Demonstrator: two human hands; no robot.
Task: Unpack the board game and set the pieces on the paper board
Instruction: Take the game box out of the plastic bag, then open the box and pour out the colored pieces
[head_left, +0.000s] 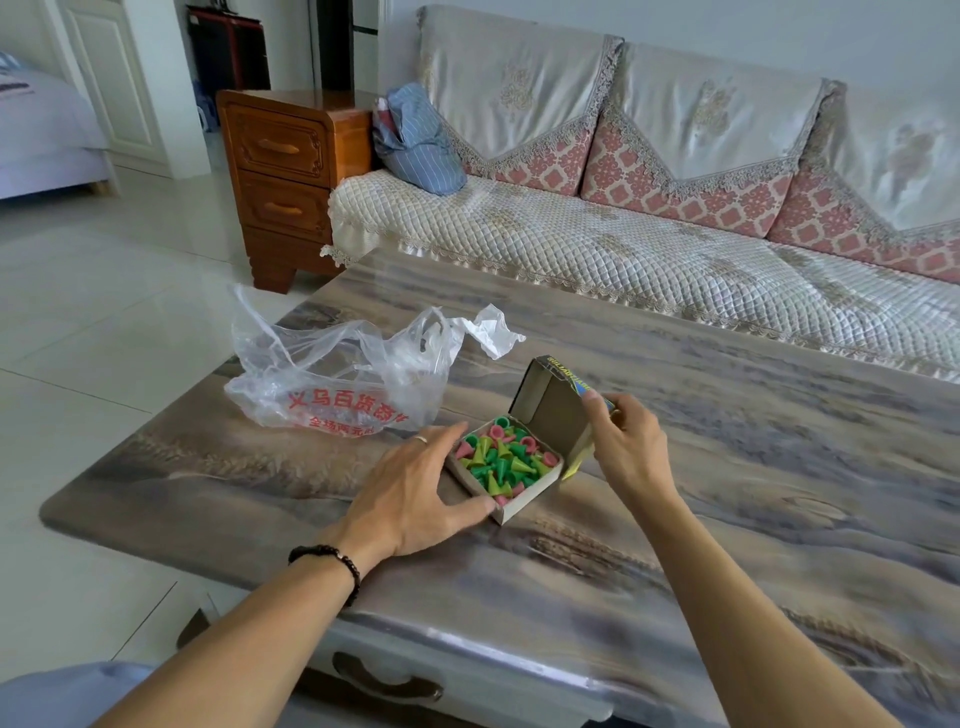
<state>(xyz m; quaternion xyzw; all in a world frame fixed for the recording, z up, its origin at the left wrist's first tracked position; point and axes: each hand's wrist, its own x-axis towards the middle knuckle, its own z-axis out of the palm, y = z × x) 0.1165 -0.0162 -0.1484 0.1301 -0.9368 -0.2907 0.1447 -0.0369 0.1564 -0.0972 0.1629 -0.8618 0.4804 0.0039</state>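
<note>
Box (511, 470) full of pieces (506, 460): left hand (415, 493) lies flat at its 9 o'clock side; right hand (626, 441) grips lid (553, 410). Lift slowly, no spills.

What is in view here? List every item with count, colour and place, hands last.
game box: one, brown cardboard, on the table, open
lid: one, brown inside, raised behind the box
cone pieces: many, green, yellow-green and pink, inside the box
plastic bag: one, clear with red print, table's left part
table: one, grey-brown marbled top
sofa: one, cream and pink, behind the table
striped cloth bundle: one, blue, sofa's left end
cabinet: one, brown wood, left of sofa
left hand: steadies the box's near-left side
right hand: holds the lid
</note>
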